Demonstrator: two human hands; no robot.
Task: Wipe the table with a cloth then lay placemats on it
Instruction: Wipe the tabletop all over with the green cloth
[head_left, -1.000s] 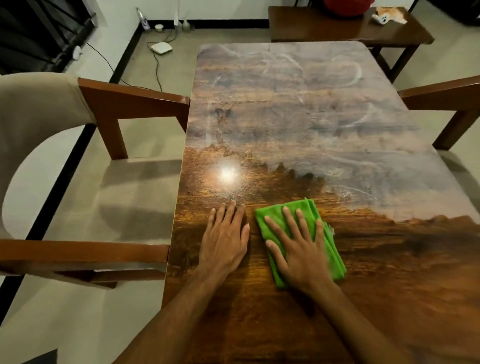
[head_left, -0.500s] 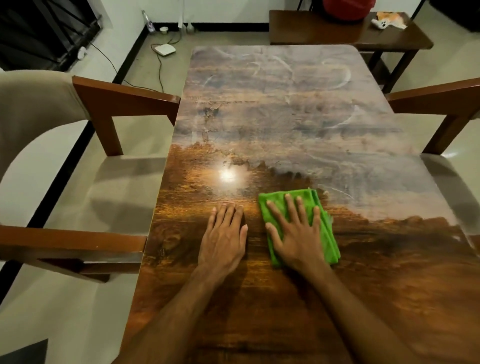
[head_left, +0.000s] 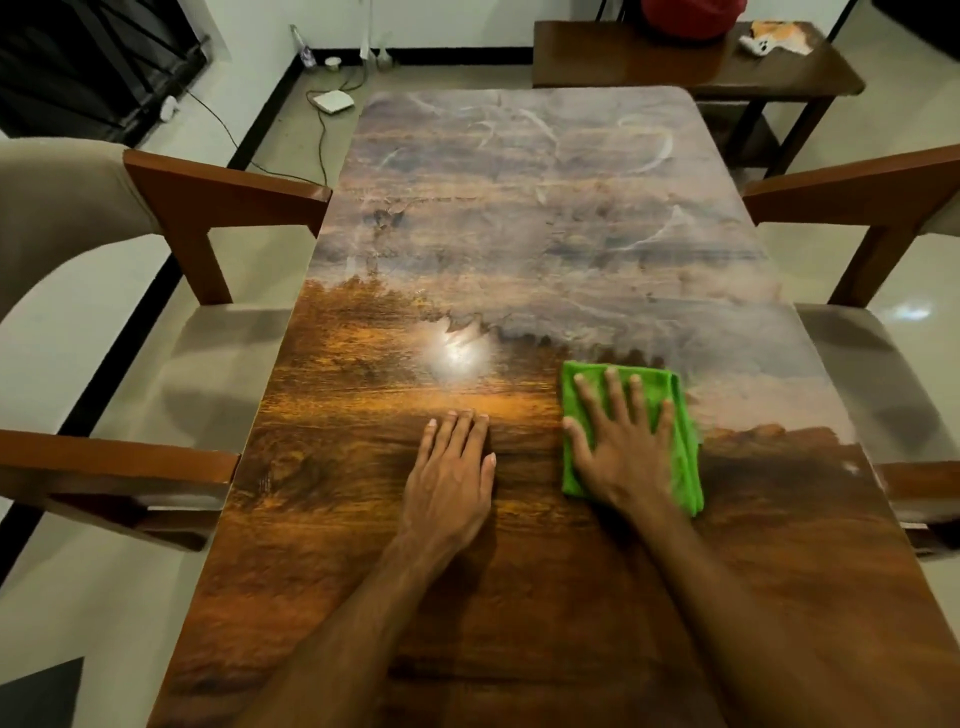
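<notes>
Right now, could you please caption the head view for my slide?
Right hand presses a green cloth flat on the streaky wooden table; left hand rests beside it.

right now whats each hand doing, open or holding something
Left hand: open, flat on the table, holding nothing.
Right hand: open, straight fingers pressing the green cloth onto the table.

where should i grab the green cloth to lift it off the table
Pinch the green cloth at its stacked right edge, coming from the right: it lies flat and folded, and the right hand covers its middle.
</notes>
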